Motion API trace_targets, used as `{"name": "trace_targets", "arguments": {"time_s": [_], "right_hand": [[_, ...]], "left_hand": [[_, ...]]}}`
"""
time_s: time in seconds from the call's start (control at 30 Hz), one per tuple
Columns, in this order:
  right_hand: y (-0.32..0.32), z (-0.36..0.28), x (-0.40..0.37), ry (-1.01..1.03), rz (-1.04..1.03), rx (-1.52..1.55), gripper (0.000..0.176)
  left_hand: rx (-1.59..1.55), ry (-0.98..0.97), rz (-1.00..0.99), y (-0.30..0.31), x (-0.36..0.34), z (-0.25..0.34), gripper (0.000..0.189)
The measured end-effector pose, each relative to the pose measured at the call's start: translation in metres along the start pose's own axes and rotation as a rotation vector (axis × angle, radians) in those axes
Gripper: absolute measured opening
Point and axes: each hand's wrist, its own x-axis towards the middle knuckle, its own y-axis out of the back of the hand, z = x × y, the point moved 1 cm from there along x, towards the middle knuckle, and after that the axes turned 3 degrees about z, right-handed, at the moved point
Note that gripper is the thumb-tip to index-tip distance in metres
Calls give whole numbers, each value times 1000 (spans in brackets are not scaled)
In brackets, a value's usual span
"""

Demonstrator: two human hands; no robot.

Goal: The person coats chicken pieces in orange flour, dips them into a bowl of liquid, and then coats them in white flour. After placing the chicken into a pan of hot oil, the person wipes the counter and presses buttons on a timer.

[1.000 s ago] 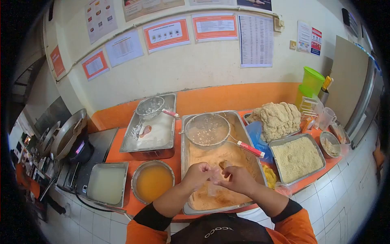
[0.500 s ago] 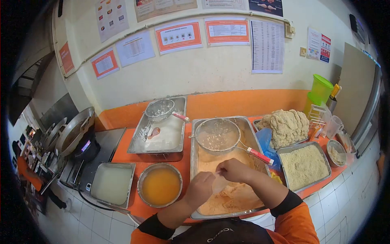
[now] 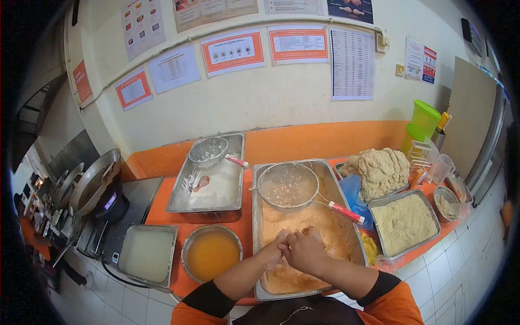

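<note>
Both of my hands are close together over the large metal tray [image 3: 257, 216] of orange-tinted flour. My left hand [image 3: 274, 251] has its fingers closed against my right hand [image 3: 304, 249], whose fingers are curled too. Whatever is between them is too small or hidden to make out. Just beyond, a sieve [image 3: 288, 185] with a red-and-white handle rests across the tray. On the left, a second tray [image 3: 230, 203] holds white flour, one raw drumstick [image 3: 201, 183] and another sieve [image 3: 209, 150].
A bowl of orange liquid [image 3: 212, 253] and a tray of cloudy liquid [image 3: 146, 254] stand at left, near a burner with a wok [image 3: 95, 181]. At right are a tray of crumbs [image 3: 405, 223], a breaded heap [image 3: 376, 170], a blue bag [image 3: 355, 195] and a green container [image 3: 424, 119].
My hands have come together and the pale piece between them no longer shows. The view has shifted slightly.
</note>
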Motion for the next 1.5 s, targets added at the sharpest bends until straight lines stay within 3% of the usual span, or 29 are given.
{"name": "trace_targets", "arguments": {"time_s": [0.03,0.1,0.17,0.23,0.3,0.37,0.43,0.57,0.67,0.73,0.8,0.87,0.9,0.97,1.03,1.13,1.2,1.27,1.3,1.37,1.5], "right_hand": [[-9,2,-6,-112,-51,85,24],[-15,5,-13,-235,-98,172,26],[-13,12,-20,-110,-126,138,33],[-34,24,-26,-182,-177,122,32],[-46,31,-27,-262,-235,112,31],[-49,32,-26,-183,-293,26,25],[-35,20,-25,-200,-248,178,22],[-41,-3,-32,-105,-112,454,15],[-41,-14,-36,-107,-204,550,16],[-43,-14,-38,-154,-238,550,17],[-44,-9,-37,-173,85,470,20],[-60,6,-39,-157,119,380,21],[-64,12,-39,-141,154,286,23],[-51,9,-41,-210,61,322,24],[-49,12,-41,-275,-32,354,25],[-55,16,-44,-210,-13,385,22],[-50,12,-44,-124,48,564,15],[-50,6,-46,-23,13,611,13],[-50,3,-47,77,-13,656,10],[-45,-4,-47,53,-25,628,10],[-43,-5,-46,59,7,591,11]], "left_hand": [[-448,160,-11,-4,-6,2,30],[-569,177,-33,-13,-9,0,29],[-682,193,-55,-19,-14,-1,28],[-877,336,78,-20,-20,2,25],[-854,299,57,-28,-33,14,24],[-834,262,33,-30,-32,11,24],[-714,192,198,-25,-19,-11,25],[-819,179,132,-13,-10,-35,28],[-912,263,-5,-9,-6,-34,40],[-897,292,-15,-23,-27,9,45],[-878,319,-21,-20,-27,8,51],[-1451,208,-621,-6,-12,-23,44],[-1450,206,-617,-10,-15,-18,44],[-1146,106,-90,-21,-22,-4,34],[-1169,118,-82,-27,-27,-5,31],[-1217,155,-55,-29,-27,-32,26],[-1242,171,-31,-26,-19,-55,25],[-1122,237,56,-27,-12,-71,24],[-1127,234,60,-27,-14,-65,24],[-1006,188,69,-23,-17,-48,26],[-1070,156,45,-21,-21,-39,30]]}}
